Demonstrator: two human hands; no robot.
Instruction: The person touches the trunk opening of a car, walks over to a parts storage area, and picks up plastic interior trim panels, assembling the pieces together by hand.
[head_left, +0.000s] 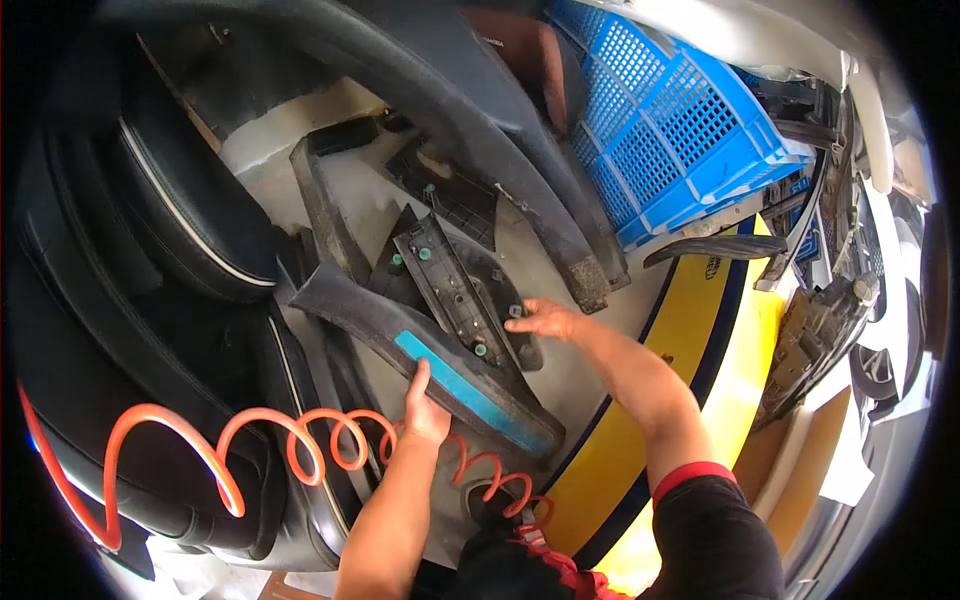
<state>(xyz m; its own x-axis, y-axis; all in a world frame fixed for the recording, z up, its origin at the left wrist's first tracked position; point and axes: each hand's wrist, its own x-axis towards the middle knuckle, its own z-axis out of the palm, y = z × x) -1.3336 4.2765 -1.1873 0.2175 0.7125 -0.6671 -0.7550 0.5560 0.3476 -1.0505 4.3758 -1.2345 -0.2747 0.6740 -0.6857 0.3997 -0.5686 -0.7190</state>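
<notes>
Trim strip (pixel 355 318): held in the left hand (pixel 427 415) above the floor (pixel 590 385), between the black seat (pixel 190 190) and the yellow panel (pixel 690 310).
Strip direction: long axis slants from a flared, pointed end at upper left, by the seat side of the floor, to a blunt end at lower right, near the floor's edge along the yellow panel.
Blue band (pixel 480 395): runs lengthwise along the strip, from its middle to near the blunt end.
Left hand: thumb on the blue band, the other fingers out of sight underneath, clamped on the strip.
Right hand (pixel 548 320): reaches in from the yellow panel side to the dark piece (pixel 522 345); fingers partly curled, at its edge; cannot tell whether they grip it.
Ribbed panel (pixel 450 290): just beyond the strip, slanting the same general way, with green clips (pixel 425 254) on its face.
Long curved trim (pixel 480 150): farther off, its scuffed end pointing down toward the yellow panel.
Blue crate (pixel 670 120): tilted, beyond the yellow panel's far end.
Orange hose (pixel 160 410): coils across the seat and behind the left forearm.
</notes>
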